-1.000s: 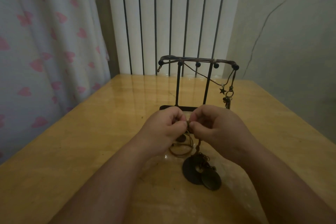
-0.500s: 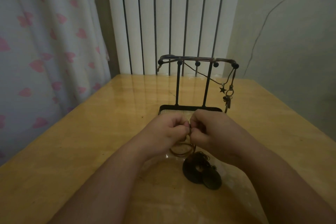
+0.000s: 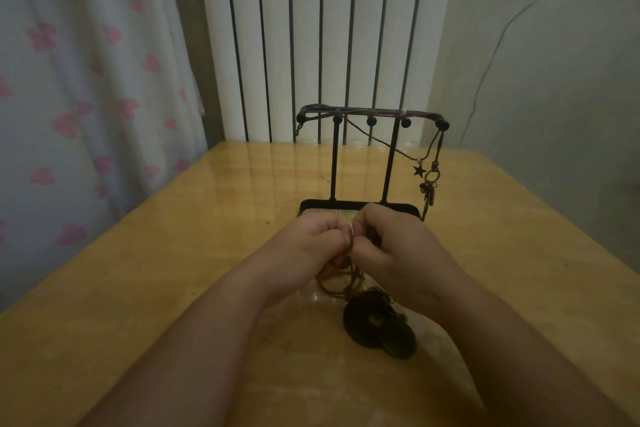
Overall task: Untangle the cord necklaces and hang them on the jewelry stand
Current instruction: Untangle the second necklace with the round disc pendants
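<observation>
Just in front of the jewelry stand (image 3: 360, 156), left hand (image 3: 311, 250) and right hand (image 3: 398, 253) fingers pinch the tangled cord necklaces (image 3: 341, 282), disc pendants (image 3: 379, 329) on the worktop (image 3: 173, 270).

Over the wooden worktop (image 3: 145, 281), the left hand (image 3: 311, 250) and right hand (image 3: 398, 253) meet fingertip to fingertip, pinching a brown cord (image 3: 351, 255). Cord loops (image 3: 332, 288) hang below them beside two dark disc pendants (image 3: 377, 326) lying on the worktop. Behind stands a black jewelry stand (image 3: 370, 156); a necklace with a star charm (image 3: 418, 170) hangs at its right end.
</observation>
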Demonstrator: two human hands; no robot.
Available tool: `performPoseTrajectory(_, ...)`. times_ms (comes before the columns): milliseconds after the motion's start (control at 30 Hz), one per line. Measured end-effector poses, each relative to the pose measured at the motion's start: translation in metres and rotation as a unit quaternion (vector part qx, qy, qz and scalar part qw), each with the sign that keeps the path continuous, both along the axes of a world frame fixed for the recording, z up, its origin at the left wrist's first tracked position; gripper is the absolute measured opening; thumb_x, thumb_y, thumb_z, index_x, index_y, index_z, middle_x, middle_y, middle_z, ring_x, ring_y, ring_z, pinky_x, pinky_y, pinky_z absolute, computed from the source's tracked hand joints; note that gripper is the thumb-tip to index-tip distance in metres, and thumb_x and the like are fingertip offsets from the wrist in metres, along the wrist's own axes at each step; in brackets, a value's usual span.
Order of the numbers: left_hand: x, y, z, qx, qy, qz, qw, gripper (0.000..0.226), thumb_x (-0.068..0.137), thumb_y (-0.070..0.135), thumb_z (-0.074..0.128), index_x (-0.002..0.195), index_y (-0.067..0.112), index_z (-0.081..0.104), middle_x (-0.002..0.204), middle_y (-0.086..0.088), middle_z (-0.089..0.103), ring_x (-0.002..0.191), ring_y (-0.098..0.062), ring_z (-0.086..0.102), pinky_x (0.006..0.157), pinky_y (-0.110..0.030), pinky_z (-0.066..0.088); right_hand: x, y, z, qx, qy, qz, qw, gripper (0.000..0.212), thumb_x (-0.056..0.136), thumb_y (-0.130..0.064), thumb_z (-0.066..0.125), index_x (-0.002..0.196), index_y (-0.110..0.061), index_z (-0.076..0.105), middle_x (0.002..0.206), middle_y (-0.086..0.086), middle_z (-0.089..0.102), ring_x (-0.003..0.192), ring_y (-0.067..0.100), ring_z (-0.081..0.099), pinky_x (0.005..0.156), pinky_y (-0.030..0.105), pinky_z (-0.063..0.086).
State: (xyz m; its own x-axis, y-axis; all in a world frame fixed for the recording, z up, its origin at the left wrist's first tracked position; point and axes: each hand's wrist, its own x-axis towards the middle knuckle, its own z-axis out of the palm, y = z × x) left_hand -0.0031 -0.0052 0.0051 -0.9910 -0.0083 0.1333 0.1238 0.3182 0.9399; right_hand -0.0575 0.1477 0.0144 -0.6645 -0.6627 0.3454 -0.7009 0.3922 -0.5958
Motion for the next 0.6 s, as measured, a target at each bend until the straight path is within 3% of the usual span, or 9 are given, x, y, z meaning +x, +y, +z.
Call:
performPoseTrajectory(167, -0.0035, -0.0002, -0.0015, 0.047, -0.013, -0.008, 0.999, 0.017, 0.076, 0.021, 0.046, 0.064, 0.028, 0.056, 0.064, 0.004, 0.047, 0.058, -0.010, 0.041, 0.054, -0.026, 0.035, 0.0019, -0.0021, -0.0006, -0.044, -0.029, -0.001, 0.999, 0.010, 0.082, -0.039, 0.046, 0.078, -0.032, 0.051, 0.073, -0.009, 0.055, 0.064, 0.007, 0.051, 0.056, 0.023, 0.045)
performPoseTrajectory(433, -0.0054, -0.0016, -0.0064, 0.086, -0.023, -0.016, 0.996, 0.018, 0.084, 0.018, 0.046, 0.071, 0.023, 0.057, 0.065, 0.005, 0.046, 0.059, -0.010, 0.040, 0.055, -0.026, 0.035, 0.0050, -0.0073, -0.0044, -0.103, -0.068, -0.008, 0.992, 0.010, 0.089, -0.028, 0.051, 0.081, -0.024, 0.055, 0.069, -0.010, 0.056, 0.062, -0.006, 0.053, 0.053, 0.010, 0.044)
performPoseTrajectory(600, -0.0041, -0.0056, -0.0068, 0.033, 0.003, 0.021, 0.999, 0.024, 0.083, 0.025, 0.049, 0.064, 0.034, 0.061, 0.063, 0.007, 0.049, 0.060, -0.011, 0.043, 0.057, -0.029, 0.038, -0.0003, -0.0005, -0.0019, -0.057, -0.042, -0.020, 0.997, 0.006, 0.084, -0.038, 0.052, 0.081, -0.036, 0.057, 0.071, -0.010, 0.058, 0.062, -0.001, 0.052, 0.053, 0.017, 0.044)
